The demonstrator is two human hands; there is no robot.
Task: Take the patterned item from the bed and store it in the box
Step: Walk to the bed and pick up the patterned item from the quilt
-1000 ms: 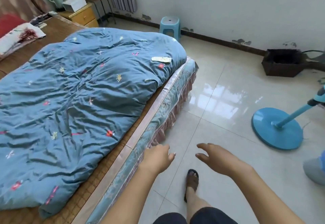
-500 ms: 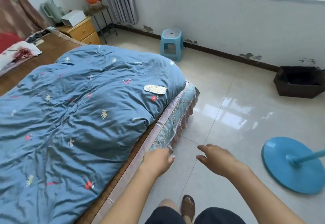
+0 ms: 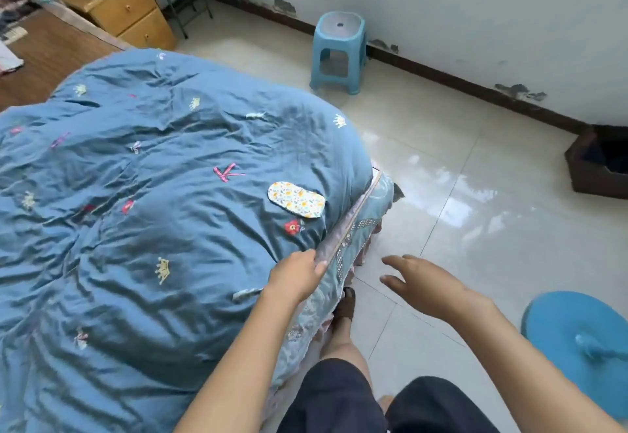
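Grip: left hand (image 3: 299, 276) loosely curled at bed (image 3: 360, 228) edge, holding nothing; right hand (image 3: 421, 279) spread apart over floor, empty.
Item: patterned item (image 3: 296, 199), flat oval, white with yellow-orange floral print, lying on blue quilt (image 3: 153, 211), frame center, just inside the bed edge.
Box: dark box (image 3: 598, 167), right edge, on floor (image 3: 458, 167).
Clearance: open tile between bed and box; blue fan base (image 3: 577, 340) lower right; blue stool (image 3: 339, 51) by wall.
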